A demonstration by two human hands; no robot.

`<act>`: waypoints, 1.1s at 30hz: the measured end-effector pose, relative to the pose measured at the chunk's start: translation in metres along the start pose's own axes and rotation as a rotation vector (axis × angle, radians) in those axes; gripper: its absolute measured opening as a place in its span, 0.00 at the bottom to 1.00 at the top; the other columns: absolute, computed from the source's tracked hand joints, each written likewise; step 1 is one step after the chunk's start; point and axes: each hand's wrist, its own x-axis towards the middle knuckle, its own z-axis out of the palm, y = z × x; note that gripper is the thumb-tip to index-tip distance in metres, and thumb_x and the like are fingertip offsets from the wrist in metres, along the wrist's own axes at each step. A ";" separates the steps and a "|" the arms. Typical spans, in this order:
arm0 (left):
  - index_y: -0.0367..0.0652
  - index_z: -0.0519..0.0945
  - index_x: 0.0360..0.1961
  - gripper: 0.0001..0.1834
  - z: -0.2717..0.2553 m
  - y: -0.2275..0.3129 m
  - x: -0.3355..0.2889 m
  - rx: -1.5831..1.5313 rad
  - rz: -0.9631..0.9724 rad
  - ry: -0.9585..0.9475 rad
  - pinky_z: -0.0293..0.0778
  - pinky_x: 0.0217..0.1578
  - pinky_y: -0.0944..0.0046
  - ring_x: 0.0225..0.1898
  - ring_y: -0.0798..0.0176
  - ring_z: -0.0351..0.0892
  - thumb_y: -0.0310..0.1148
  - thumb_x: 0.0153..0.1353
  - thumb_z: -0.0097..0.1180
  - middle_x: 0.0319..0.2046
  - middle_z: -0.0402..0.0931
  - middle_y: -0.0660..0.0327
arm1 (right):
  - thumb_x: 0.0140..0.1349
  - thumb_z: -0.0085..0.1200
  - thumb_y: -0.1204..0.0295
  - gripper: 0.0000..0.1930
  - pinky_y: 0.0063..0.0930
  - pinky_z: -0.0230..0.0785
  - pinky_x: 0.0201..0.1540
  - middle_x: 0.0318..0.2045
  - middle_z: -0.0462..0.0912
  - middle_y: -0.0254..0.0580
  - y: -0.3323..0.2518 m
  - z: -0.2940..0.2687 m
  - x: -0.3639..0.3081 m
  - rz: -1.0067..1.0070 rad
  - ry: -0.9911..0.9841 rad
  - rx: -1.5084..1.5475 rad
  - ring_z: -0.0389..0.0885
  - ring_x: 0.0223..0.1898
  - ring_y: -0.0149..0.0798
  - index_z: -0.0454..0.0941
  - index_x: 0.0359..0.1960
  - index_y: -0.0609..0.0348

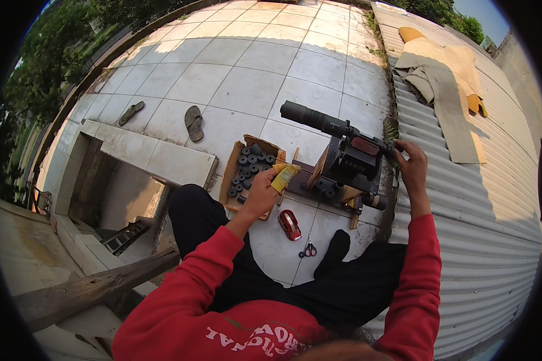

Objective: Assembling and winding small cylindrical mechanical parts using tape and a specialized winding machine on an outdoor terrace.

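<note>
My left hand (262,191) is closed around a crumpled yellow piece (286,175), cloth or wrapper, held above the right edge of a cardboard box (227,174). Short black cylinders with holes through them (254,168) fill the box. To the right stands a black machine (358,157) with a long black barrel (310,116) pointing left and away. At the machine's right end, my right hand (412,163) has its fingers bent around the tip; what they pinch there is too small to make out. Several dark cylindrical parts (328,191) lie at the machine's base.
A red and silver tool (289,225) lies on the white tiles before me, beside small scissors (309,247). Two sandals (194,123) rest farther off. At left is a stairwell opening (120,180) with a wooden beam (96,292). Corrugated roofing (494,240) runs along the right.
</note>
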 end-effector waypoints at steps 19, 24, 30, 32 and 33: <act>0.35 0.82 0.59 0.14 0.000 -0.010 -0.001 -0.012 -0.032 -0.071 0.77 0.40 0.71 0.36 0.75 0.80 0.29 0.78 0.53 0.36 0.82 0.66 | 0.57 0.70 0.70 0.13 0.42 0.79 0.45 0.36 0.90 0.55 0.009 0.009 -0.031 0.073 -0.489 -0.027 0.89 0.39 0.55 0.90 0.43 0.61; 0.36 0.82 0.59 0.14 0.000 -0.009 0.000 -0.051 -0.025 -0.108 0.79 0.43 0.69 0.38 0.72 0.83 0.29 0.78 0.53 0.36 0.83 0.65 | 0.56 0.69 0.70 0.15 0.42 0.79 0.45 0.37 0.90 0.56 -0.013 0.002 -0.029 0.159 -0.643 -0.080 0.89 0.38 0.55 0.90 0.44 0.64; 0.36 0.81 0.57 0.14 -0.011 0.000 0.013 -0.063 0.046 -0.109 0.82 0.50 0.64 0.46 0.63 0.88 0.34 0.79 0.55 0.38 0.85 0.63 | 0.56 0.68 0.70 0.14 0.42 0.78 0.44 0.35 0.89 0.58 -0.002 -0.002 -0.028 0.116 -0.620 -0.025 0.88 0.37 0.55 0.90 0.42 0.65; 0.38 0.82 0.55 0.14 -0.012 0.013 0.012 -0.115 -0.095 -0.104 0.81 0.52 0.63 0.48 0.60 0.88 0.36 0.79 0.55 0.39 0.85 0.62 | 0.56 0.68 0.69 0.13 0.42 0.78 0.44 0.34 0.88 0.58 -0.003 -0.004 -0.030 0.141 -0.630 -0.015 0.88 0.35 0.55 0.90 0.40 0.65; 0.39 0.82 0.55 0.14 -0.011 0.009 0.012 -0.234 -0.012 -0.134 0.81 0.51 0.63 0.49 0.59 0.89 0.38 0.79 0.55 0.40 0.86 0.61 | 0.57 0.68 0.69 0.15 0.40 0.78 0.46 0.37 0.89 0.58 -0.006 -0.005 -0.027 0.167 -0.664 -0.029 0.89 0.37 0.52 0.89 0.42 0.67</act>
